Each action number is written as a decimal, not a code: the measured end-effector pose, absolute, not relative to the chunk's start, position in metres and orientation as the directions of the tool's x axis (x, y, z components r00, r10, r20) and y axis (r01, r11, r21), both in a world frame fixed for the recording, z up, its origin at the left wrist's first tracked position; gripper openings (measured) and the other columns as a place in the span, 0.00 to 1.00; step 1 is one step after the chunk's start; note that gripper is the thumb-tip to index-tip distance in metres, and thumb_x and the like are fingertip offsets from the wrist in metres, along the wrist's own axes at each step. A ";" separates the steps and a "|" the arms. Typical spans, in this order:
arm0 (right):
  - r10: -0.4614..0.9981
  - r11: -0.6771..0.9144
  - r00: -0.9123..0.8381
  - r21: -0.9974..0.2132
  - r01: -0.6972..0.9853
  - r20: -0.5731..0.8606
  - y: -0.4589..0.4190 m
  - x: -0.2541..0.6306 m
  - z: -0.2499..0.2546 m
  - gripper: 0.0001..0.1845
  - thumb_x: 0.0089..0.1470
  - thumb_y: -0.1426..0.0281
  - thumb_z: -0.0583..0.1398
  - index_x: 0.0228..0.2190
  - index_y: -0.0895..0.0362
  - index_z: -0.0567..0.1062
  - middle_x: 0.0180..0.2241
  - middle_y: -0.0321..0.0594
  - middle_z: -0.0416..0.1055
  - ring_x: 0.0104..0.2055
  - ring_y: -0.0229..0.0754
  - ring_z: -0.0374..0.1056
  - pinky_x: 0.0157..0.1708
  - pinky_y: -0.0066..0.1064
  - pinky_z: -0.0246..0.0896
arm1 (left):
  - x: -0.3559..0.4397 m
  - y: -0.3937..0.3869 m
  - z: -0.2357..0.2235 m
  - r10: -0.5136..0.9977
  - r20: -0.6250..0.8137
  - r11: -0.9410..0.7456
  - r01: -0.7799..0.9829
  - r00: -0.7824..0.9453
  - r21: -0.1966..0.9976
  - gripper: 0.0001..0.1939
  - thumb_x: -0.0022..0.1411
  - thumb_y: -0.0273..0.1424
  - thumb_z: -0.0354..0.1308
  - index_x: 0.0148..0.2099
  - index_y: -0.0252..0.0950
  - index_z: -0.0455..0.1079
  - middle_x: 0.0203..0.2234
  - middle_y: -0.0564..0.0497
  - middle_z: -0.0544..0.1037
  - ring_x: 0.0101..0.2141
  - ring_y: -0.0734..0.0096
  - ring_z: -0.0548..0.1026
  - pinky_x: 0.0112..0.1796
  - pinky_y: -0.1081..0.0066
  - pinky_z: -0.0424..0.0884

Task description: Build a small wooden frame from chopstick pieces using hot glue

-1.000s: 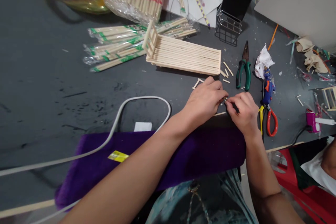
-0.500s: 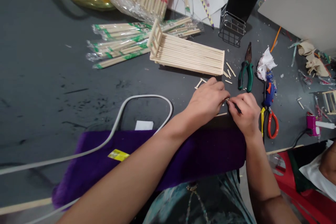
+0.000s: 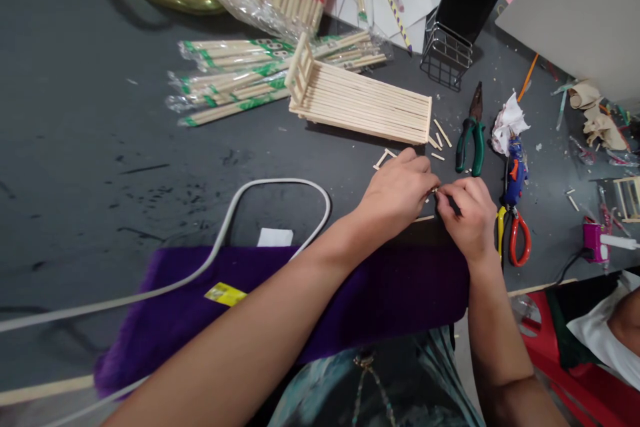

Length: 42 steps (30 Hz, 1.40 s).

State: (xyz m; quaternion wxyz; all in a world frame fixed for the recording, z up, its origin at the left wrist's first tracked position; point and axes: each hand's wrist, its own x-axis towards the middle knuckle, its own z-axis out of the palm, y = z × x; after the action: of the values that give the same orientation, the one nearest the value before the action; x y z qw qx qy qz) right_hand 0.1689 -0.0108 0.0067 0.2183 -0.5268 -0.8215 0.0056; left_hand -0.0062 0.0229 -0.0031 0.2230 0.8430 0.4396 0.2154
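My left hand (image 3: 403,183) and my right hand (image 3: 467,210) meet fingertip to fingertip over the dark table. Both are closed in a pinch around a tiny pale wooden stick piece (image 3: 434,192), mostly hidden by the fingers. Beside my left hand lies a small frame of glued sticks (image 3: 384,159), partly covered by it. Beyond the hands stands a miniature bed-like structure of wooden sticks (image 3: 370,99), with a slatted upright panel at its left end. Short cut sticks (image 3: 440,135) are scattered by its right end.
Green-handled pliers (image 3: 470,140), a blue glue gun (image 3: 515,173) and red-and-yellow-handled cutters (image 3: 520,240) lie to the right. Wrapped chopsticks (image 3: 240,80) are at the back. A white cable (image 3: 235,203) crosses a purple cloth (image 3: 400,287). Another person (image 3: 615,327) sits at far right.
The camera view has shifted slightly, moving the background a little to the right. Both hands keep their pinch in nearly the same place.
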 end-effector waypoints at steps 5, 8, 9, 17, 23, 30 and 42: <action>0.856 0.464 -0.377 -0.202 0.863 0.353 -0.010 0.169 0.007 0.09 0.64 0.70 0.58 0.34 0.54 0.79 0.31 0.40 0.72 0.37 0.43 0.65 0.35 0.34 0.60 | -0.006 0.023 -0.003 0.834 0.169 -0.519 0.643 0.525 0.563 0.14 0.68 0.27 0.51 0.41 0.35 0.80 0.32 0.45 0.75 0.36 0.61 0.65 0.34 0.65 0.62; 0.854 0.461 -0.384 -0.169 0.871 0.351 -0.011 0.169 0.008 0.10 0.64 0.69 0.58 0.35 0.54 0.80 0.31 0.39 0.72 0.37 0.42 0.64 0.34 0.33 0.59 | -0.006 0.023 -0.002 0.837 0.156 -0.512 0.651 0.524 0.560 0.15 0.68 0.26 0.51 0.41 0.35 0.80 0.32 0.45 0.75 0.36 0.61 0.65 0.34 0.65 0.62; 0.854 0.458 -0.384 -0.158 0.874 0.350 -0.011 0.169 0.008 0.10 0.65 0.69 0.58 0.36 0.54 0.80 0.31 0.39 0.72 0.37 0.42 0.64 0.34 0.33 0.59 | -0.006 0.023 -0.001 0.838 0.152 -0.510 0.652 0.525 0.561 0.15 0.68 0.26 0.50 0.41 0.35 0.80 0.32 0.45 0.75 0.36 0.61 0.65 0.34 0.65 0.62; 0.833 0.471 -0.417 -0.070 0.880 0.363 -0.013 0.167 0.007 0.11 0.66 0.68 0.56 0.39 0.54 0.80 0.32 0.40 0.72 0.38 0.43 0.63 0.34 0.34 0.59 | -0.005 0.023 0.002 0.849 0.104 -0.476 0.663 0.519 0.577 0.14 0.67 0.26 0.51 0.41 0.35 0.80 0.33 0.45 0.75 0.37 0.60 0.65 0.35 0.65 0.62; 0.843 0.463 -0.417 -0.064 0.884 0.339 -0.013 0.168 0.008 0.12 0.66 0.67 0.56 0.40 0.53 0.80 0.33 0.41 0.72 0.39 0.43 0.63 0.33 0.34 0.59 | -0.004 0.023 0.001 0.852 0.098 -0.470 0.667 0.515 0.579 0.14 0.67 0.26 0.51 0.41 0.35 0.79 0.33 0.45 0.76 0.38 0.61 0.66 0.37 0.66 0.63; 0.838 0.462 -0.415 -0.055 0.885 0.354 -0.013 0.167 0.007 0.11 0.66 0.70 0.57 0.40 0.52 0.80 0.33 0.40 0.72 0.38 0.43 0.63 0.31 0.33 0.57 | -0.004 0.023 0.002 0.856 0.097 -0.465 0.674 0.508 0.574 0.14 0.67 0.26 0.51 0.41 0.35 0.79 0.33 0.46 0.76 0.37 0.61 0.66 0.37 0.65 0.63; 0.874 0.418 -0.323 -0.226 0.880 0.363 -0.010 0.167 0.001 0.11 0.66 0.66 0.56 0.35 0.54 0.78 0.33 0.41 0.74 0.39 0.44 0.66 0.39 0.34 0.62 | -0.003 0.023 0.002 0.853 0.114 -0.474 0.667 0.509 0.575 0.13 0.68 0.26 0.51 0.40 0.34 0.79 0.34 0.45 0.77 0.37 0.60 0.67 0.37 0.65 0.64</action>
State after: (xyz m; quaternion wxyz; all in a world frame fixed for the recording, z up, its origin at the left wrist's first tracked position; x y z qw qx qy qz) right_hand 0.1668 -0.0103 0.0007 0.2189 -0.5393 -0.8132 -0.0064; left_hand -0.0031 0.0234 0.0024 0.2367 0.8357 0.4547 0.1972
